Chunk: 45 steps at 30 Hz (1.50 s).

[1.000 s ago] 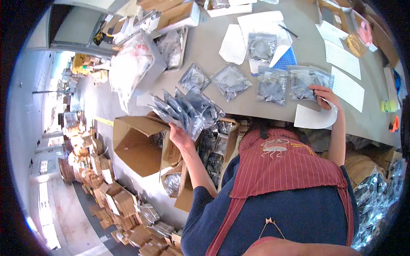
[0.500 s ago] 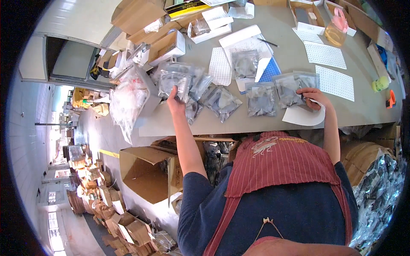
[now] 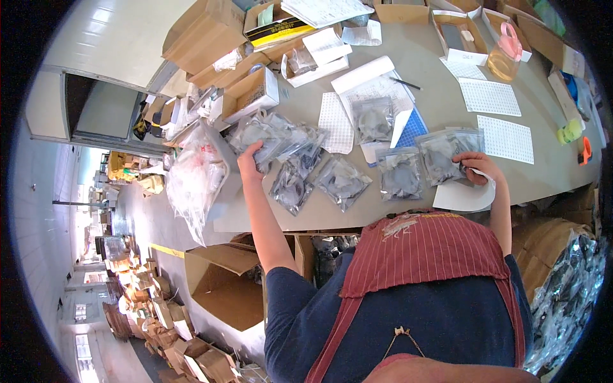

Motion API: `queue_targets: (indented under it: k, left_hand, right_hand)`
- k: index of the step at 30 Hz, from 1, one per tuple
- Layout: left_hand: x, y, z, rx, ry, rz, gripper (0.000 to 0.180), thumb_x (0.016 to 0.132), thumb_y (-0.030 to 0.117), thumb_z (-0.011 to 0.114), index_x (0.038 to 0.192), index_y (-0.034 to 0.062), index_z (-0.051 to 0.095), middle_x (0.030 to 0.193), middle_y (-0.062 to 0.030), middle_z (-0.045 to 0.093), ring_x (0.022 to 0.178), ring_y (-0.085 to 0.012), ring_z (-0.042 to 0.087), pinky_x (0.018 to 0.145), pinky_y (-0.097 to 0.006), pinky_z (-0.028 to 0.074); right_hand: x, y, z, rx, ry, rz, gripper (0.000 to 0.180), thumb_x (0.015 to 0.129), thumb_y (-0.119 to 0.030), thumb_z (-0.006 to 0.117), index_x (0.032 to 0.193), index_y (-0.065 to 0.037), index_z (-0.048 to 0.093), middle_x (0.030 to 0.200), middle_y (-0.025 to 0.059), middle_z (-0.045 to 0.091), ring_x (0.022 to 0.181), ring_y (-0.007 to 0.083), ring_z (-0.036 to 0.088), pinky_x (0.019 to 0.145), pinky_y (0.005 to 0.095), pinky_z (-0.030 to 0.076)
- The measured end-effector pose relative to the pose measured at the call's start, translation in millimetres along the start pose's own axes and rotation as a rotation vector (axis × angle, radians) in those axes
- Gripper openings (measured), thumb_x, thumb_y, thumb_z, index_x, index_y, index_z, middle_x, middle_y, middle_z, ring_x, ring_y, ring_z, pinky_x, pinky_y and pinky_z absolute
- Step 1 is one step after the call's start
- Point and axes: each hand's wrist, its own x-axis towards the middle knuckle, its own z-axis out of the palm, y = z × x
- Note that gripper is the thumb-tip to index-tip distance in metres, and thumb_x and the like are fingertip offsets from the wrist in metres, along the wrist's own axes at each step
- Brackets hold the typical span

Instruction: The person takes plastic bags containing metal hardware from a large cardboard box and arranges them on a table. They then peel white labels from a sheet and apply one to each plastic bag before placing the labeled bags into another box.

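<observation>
Grey counter (image 3: 440, 96) with clear bags (image 3: 400, 173) laid in a row

At the left part of the counter, the left hand (image 3: 249, 161) is at a loose pile of filled bags (image 3: 271, 131). Its thumb lies over the pile, but the other fingers are hidden, so I cannot tell how firmly it is closed. At the right, the right hand (image 3: 477, 167) pinches a curled white sheet (image 3: 466, 196), and its fingers also reach over the right end of the row of clear bags. Between the two hands, the other bags of this row lie flat, near the front edge. Farther away, one more filled bag (image 3: 373, 120) rests on white papers (image 3: 386, 76), beside a blue grid sheet (image 3: 414, 127). Two dotted sheets (image 3: 490, 96) and a pink-topped bottle (image 3: 504, 57) are at the far right. Below the counter, on the left, an open cardboard box (image 3: 230, 293) stands.
</observation>
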Motion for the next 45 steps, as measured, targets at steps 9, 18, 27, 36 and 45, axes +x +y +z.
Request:
queue_targets:
  k: [9, 18, 27, 36, 45]
  left_hand:
    - [-32.9, -13.2, 72.7, -0.063, -0.337, -0.055, 0.028, 0.072, 0.015, 0.073, 0.095, 0.0018, 0.067, 0.087, -0.0073, 0.066, 0.079, -0.0238, 0.065, 0.080, -0.038, 0.054]
    - [-112.4, -77.1, 214.3, -0.077, -0.783, -0.352, 0.044, 0.070, 0.012, 0.074, 0.108, -0.0076, 0.061, 0.093, -0.0124, 0.068, 0.081, -0.0239, 0.068, 0.076, -0.036, 0.056]
    - [-82.7, -67.6, 205.1, -0.124, -0.652, -0.238, 0.035, 0.077, 0.016, 0.072, 0.103, -0.0058, 0.063, 0.095, -0.0152, 0.069, 0.083, -0.0268, 0.068, 0.078, -0.039, 0.056]
    - [-15.9, -44.7, 154.2, -0.198, -0.371, -0.242, 0.025, 0.077, 0.014, 0.071, 0.099, 0.0021, 0.067, 0.094, -0.0096, 0.068, 0.088, -0.0245, 0.065, 0.084, -0.035, 0.050]
    - [56.7, -61.6, 119.6, 0.250, -0.210, -0.002, 0.019, 0.081, 0.015, 0.072, 0.093, 0.0018, 0.067, 0.086, -0.0062, 0.067, 0.070, -0.0155, 0.064, 0.059, -0.031, 0.052]
  right_hand:
    - [-25.9, -23.6, 27.1, 0.069, 0.055, -0.069, 0.029, 0.097, -0.021, 0.055, 0.115, 0.000, 0.064, 0.049, -0.0053, 0.042, 0.037, 0.0035, 0.033, 0.035, 0.0216, 0.021]
    - [-13.7, -79.6, 101.4, 0.218, -0.198, -0.118, 0.026, 0.096, -0.027, 0.060, 0.088, -0.003, 0.064, 0.051, -0.0053, 0.042, 0.042, 0.0041, 0.038, 0.038, 0.0228, 0.025]
    - [13.1, -88.5, 62.6, 0.127, 0.087, -0.257, 0.011, 0.086, -0.013, 0.067, 0.081, -0.003, 0.067, 0.059, -0.0011, 0.055, 0.047, 0.0066, 0.048, 0.042, 0.0238, 0.032]
    - [44.4, -74.7, -2.6, -0.009, 0.494, -0.324, 0.022, 0.087, -0.021, 0.064, 0.094, 0.000, 0.071, 0.075, 0.0016, 0.064, 0.064, 0.0094, 0.056, 0.059, 0.0252, 0.045]
    - [-8.1, -63.8, 3.0, -0.054, 0.438, -0.227, 0.029, 0.095, -0.026, 0.055, 0.103, -0.002, 0.070, 0.061, -0.0020, 0.055, 0.049, 0.0061, 0.046, 0.043, 0.0213, 0.034]
